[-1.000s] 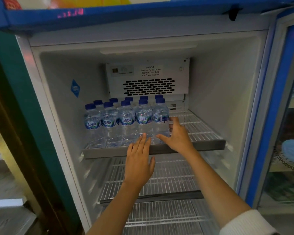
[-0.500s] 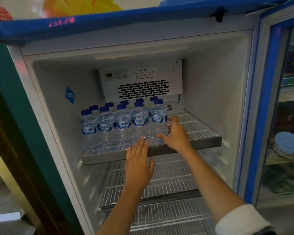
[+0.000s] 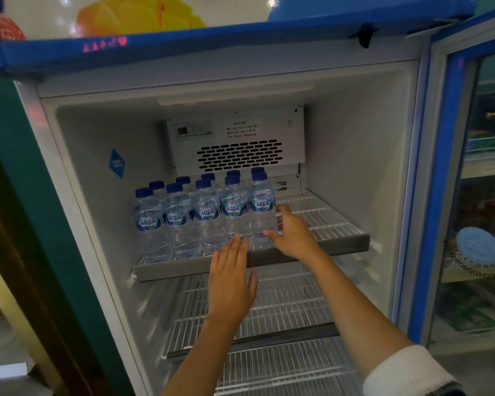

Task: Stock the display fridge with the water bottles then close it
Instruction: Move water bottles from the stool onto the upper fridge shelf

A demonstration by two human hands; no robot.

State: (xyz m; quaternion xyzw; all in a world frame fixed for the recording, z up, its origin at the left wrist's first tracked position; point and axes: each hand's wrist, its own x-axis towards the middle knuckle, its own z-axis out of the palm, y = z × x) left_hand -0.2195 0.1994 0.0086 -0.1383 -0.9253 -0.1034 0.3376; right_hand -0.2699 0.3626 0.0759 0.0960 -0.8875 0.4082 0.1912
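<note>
At my twelve o'clock I see a fruit picture (image 3: 143,15) on a banner, and pink scrawled marks (image 3: 105,44) just under it at eleven. At three o'clock there is a round blue sticker (image 3: 479,247); at seven a pale step (image 3: 5,367) sits low.

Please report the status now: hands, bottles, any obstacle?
Both hands open: left hand flat at the pack front, right hand against its side. Water bottles on top shelf. No obstacle.

A dark teal panel (image 3: 26,195) with a brown strip (image 3: 15,281) beside it stands at the left, pale floor (image 3: 0,352) shows below, and dim shelves (image 3: 480,172) lie at the right.
</note>
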